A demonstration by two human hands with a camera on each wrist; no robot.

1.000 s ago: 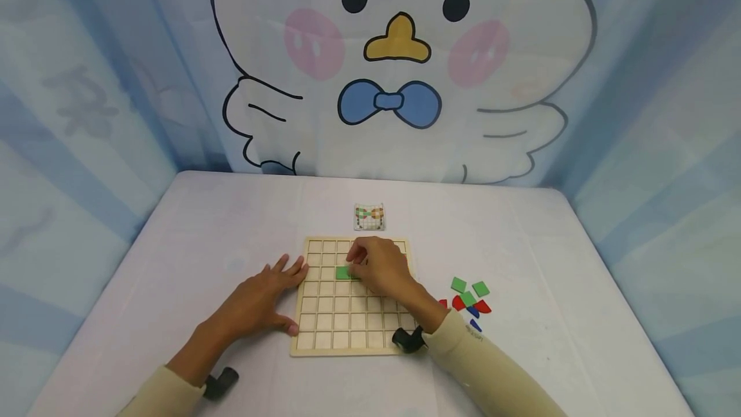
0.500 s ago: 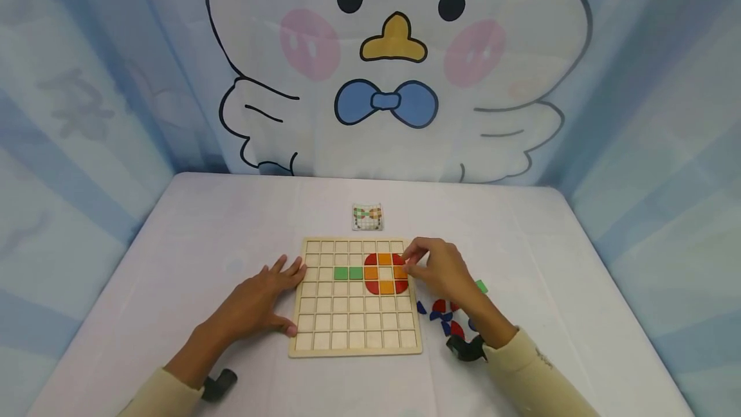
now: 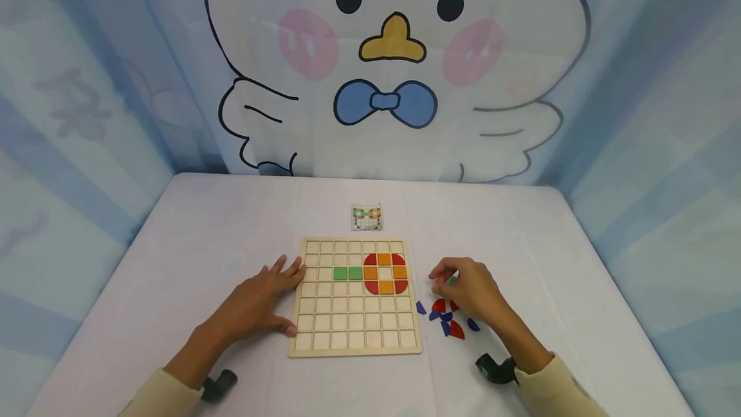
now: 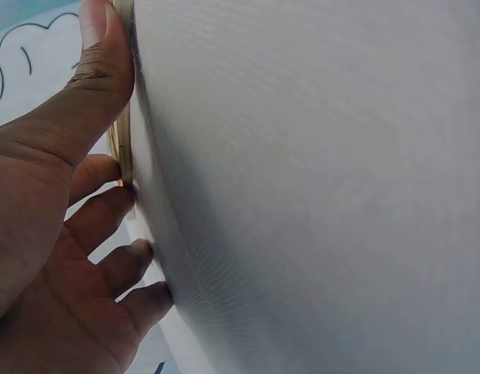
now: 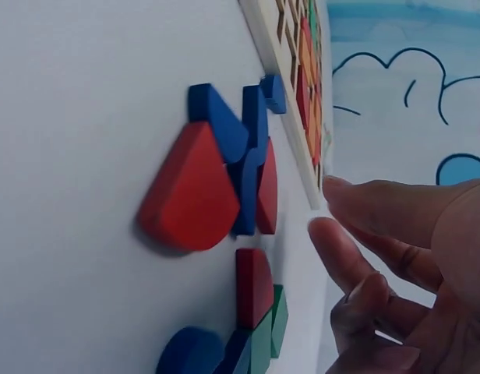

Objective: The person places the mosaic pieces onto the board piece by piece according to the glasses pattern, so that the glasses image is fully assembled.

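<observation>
My left hand (image 3: 263,298) rests against the left edge of the wooden grid board (image 3: 341,324), fingers spread; in the left wrist view, thumb and fingertips meet that edge. On the board lie two green squares (image 3: 348,273) side by side, touching a ring of orange squares (image 3: 384,259) with red quarter-round corners (image 3: 371,287). Over the loose pieces to the right hovers my right hand (image 3: 471,288), holding nothing; thumb and index finger are apart in the right wrist view. Beneath it are green pieces (image 5: 278,319), red quarter-rounds (image 5: 192,195) and blue pieces (image 5: 224,128). The hand partly hides the green ones.
A small pattern card (image 3: 367,217) lies behind the board. The white table (image 3: 243,211) ends at a printed curtain (image 3: 388,147) at the back, with curtains on both sides.
My right hand has moved from the board to the right, over the loose pieces. The two green squares and the red-orange ring it covered are now in sight. My left hand stays put.
</observation>
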